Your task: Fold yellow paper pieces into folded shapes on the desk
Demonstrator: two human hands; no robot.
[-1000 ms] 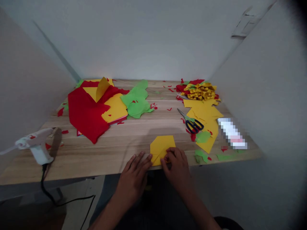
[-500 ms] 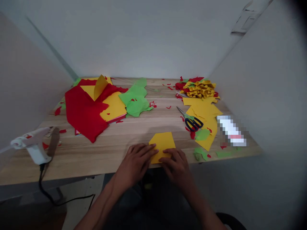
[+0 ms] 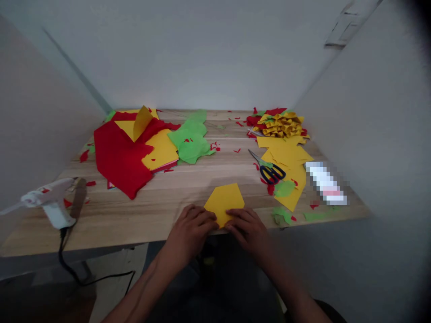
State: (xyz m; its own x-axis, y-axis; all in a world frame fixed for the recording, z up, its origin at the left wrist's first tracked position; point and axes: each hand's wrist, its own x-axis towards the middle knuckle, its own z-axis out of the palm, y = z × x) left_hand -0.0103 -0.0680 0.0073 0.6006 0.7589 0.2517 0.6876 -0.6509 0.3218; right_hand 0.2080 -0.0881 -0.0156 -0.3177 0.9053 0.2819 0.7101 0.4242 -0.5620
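A many-sided piece of yellow paper (image 3: 225,199) lies at the table's front edge, between my hands. My left hand (image 3: 193,229) grips its left lower side, with the fingers bent over it and the thumb hidden. On the right lower side, my right hand (image 3: 247,229) holds the paper between curled fingers and thumb. Both hands are closed on the same sheet, and its near part is covered by the fingertips. To the right, scissors (image 3: 267,169) with dark handles rest partly on yellow paper scraps (image 3: 286,157).
A white glue gun (image 3: 55,208) stands at the left, its black cord hanging over the edge. Red paper (image 3: 117,157) and green paper (image 3: 193,146) lie at the back left. A pile of folded yellow pieces (image 3: 283,125) sits back right, near a blurred-out object (image 3: 325,183).
The yellow paper has turned slightly between my hands, its upper corner shifting left. Both hands keep their hold and have moved only a little.
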